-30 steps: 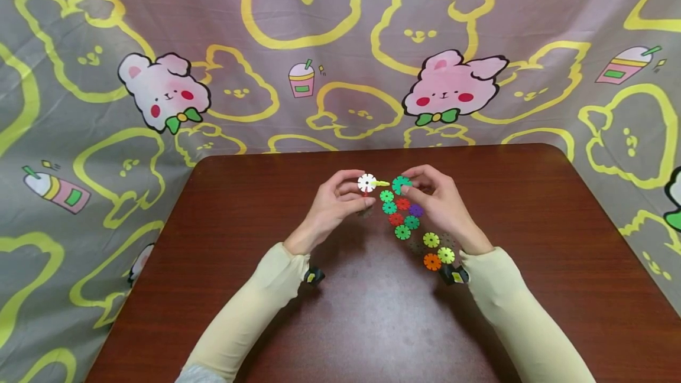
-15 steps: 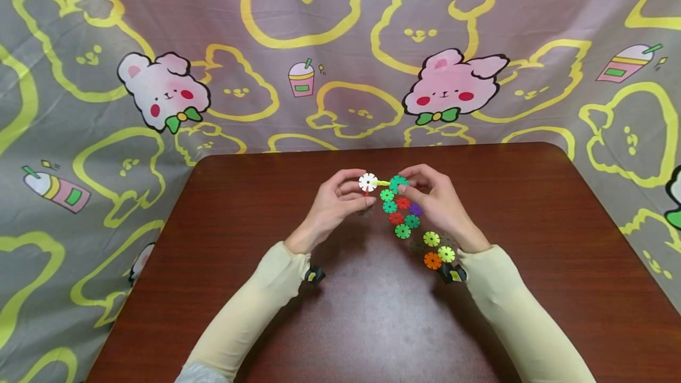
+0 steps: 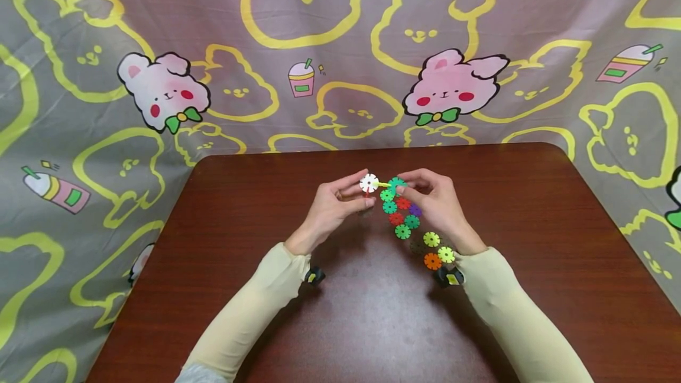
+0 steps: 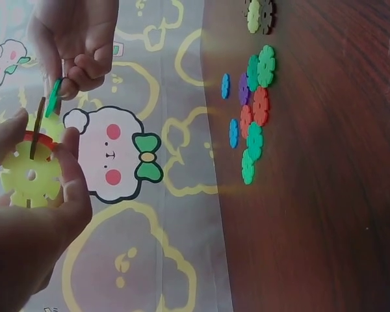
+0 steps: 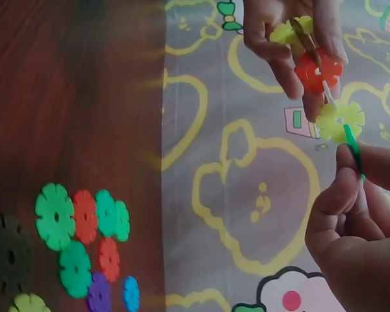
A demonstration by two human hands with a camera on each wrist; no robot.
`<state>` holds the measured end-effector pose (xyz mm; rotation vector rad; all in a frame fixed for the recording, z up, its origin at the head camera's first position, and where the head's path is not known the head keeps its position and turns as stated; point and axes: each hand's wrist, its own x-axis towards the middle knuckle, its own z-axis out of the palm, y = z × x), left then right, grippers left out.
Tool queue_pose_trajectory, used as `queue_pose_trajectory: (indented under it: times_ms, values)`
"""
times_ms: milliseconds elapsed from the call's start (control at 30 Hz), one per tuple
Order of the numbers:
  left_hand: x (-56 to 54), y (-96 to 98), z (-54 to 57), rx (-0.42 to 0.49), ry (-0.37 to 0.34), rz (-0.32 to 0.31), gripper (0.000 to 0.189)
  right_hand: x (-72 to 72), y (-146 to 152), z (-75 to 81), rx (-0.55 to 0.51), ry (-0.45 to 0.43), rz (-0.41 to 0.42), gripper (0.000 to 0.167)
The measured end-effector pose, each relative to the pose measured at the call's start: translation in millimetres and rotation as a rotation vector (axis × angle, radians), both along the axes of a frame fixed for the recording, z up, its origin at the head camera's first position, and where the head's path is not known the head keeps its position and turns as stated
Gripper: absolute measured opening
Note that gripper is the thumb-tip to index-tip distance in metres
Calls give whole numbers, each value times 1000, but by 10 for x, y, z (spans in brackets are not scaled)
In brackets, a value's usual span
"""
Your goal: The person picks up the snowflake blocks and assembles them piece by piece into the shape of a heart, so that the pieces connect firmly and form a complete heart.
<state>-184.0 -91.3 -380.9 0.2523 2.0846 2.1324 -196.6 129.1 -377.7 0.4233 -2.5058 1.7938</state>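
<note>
My left hand (image 3: 331, 205) holds a joined cluster of slotted plastic snowflake discs above the table. A white disc (image 3: 369, 182) faces up in the head view. The right wrist view shows a red disc (image 5: 317, 71), a brown one (image 5: 305, 40) and a yellow disc (image 5: 285, 32) by the left fingers. Another yellow disc (image 5: 341, 121) sticks out toward my right hand (image 3: 440, 203), which pinches a green disc (image 3: 396, 185) between thumb and fingers. That green disc stands edge-on at the yellow disc's rim, its slot hidden.
Loose discs lie on the brown table (image 3: 255, 205) below the hands: green, red (image 3: 396, 218), purple (image 3: 415, 210) and blue (image 4: 233, 133). Nearer the right wrist are two yellow discs (image 3: 431, 239) and an orange disc (image 3: 433, 262). A patterned curtain (image 3: 340, 117) hangs behind the table.
My right hand has shifted slightly left, bringing the green disc from a small gap up to the yellow disc. The left hand with its cluster has barely moved.
</note>
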Motion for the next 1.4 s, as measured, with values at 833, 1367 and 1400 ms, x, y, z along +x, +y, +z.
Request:
queue_pose_trajectory:
  times_ms: [833, 1367, 1400]
  values:
    - [7, 33, -16, 8, 18, -51, 55, -14, 8, -39, -86, -59, 17, 27]
    - [7, 27, -23, -1, 8, -109, 58, -38, 27, -64, -67, -72, 32, 29]
    - [9, 26, -17, 0, 10, -116, 58, -38, 28, -63, -66, -73, 34, 29]
